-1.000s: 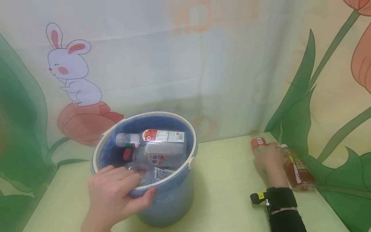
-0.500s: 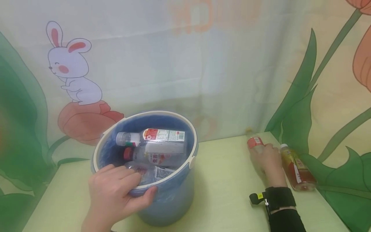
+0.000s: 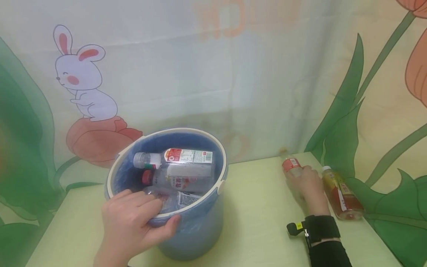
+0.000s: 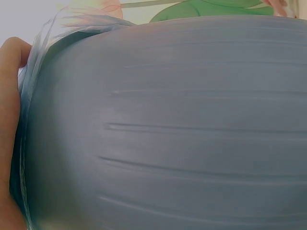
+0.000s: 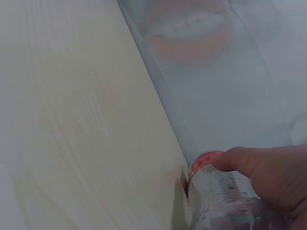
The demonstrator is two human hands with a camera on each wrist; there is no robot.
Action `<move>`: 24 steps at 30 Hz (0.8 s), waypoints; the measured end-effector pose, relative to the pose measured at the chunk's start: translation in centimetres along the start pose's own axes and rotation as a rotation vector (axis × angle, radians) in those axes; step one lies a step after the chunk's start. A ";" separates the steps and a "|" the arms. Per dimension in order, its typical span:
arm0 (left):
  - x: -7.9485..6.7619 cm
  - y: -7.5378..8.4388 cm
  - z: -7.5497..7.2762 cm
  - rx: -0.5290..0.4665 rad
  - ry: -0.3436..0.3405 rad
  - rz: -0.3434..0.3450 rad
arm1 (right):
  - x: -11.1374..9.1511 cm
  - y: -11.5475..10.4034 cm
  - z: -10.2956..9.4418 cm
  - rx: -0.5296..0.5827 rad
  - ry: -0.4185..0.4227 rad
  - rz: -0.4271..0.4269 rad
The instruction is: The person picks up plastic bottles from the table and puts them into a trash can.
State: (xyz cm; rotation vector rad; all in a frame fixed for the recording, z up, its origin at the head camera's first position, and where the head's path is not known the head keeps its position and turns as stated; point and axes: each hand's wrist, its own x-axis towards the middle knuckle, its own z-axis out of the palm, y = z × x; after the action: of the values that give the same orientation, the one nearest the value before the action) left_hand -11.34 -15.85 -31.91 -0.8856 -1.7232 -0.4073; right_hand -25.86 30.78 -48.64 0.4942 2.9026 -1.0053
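Note:
My left hand (image 3: 133, 218) grips the near rim of a blue bucket (image 3: 191, 237), fingers over the edge and thumb outside. The left wrist view is mostly filled by the ribbed bucket wall (image 4: 168, 120). Inside the bucket lie clear plastic bottles: an uncapped one with a red and white label (image 3: 190, 155), a red-capped one below it (image 3: 186, 181), and another near the front rim. At the back right, my right hand (image 3: 308, 185) holds a clear plastic bottle with a red label band (image 3: 291, 164). In the right wrist view, my thumb (image 5: 235, 160) presses on this bottle (image 5: 225, 191).
Right of my right hand lies a white-capped bottle with a yellow-green label and reddish-brown contents (image 3: 341, 194). The pale green table (image 3: 257, 207) ends against a printed cloth backdrop (image 3: 250, 81). A pale handle runs along the bucket's rim.
My right hand and the red-labelled bottle have shifted slightly left, away from the white-capped bottle, and more of the bottle shows. My left hand and the bucket stay in place.

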 end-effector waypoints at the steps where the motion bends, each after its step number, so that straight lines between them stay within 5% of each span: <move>1: 0.0 0.0 0.0 0.000 0.000 0.000 | 0.0 0.0 0.0 0.004 -0.005 0.004; 24: 0.1 0.0 0.0 0.007 0.006 0.004 | 0.2 -0.8 -0.3 0.089 -0.011 0.009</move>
State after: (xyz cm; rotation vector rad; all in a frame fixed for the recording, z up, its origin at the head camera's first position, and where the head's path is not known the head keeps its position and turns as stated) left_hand -11.33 -15.85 -31.85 -0.8821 -1.7163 -0.4005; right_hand -26.27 30.41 -47.90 0.5032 2.8534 -1.1359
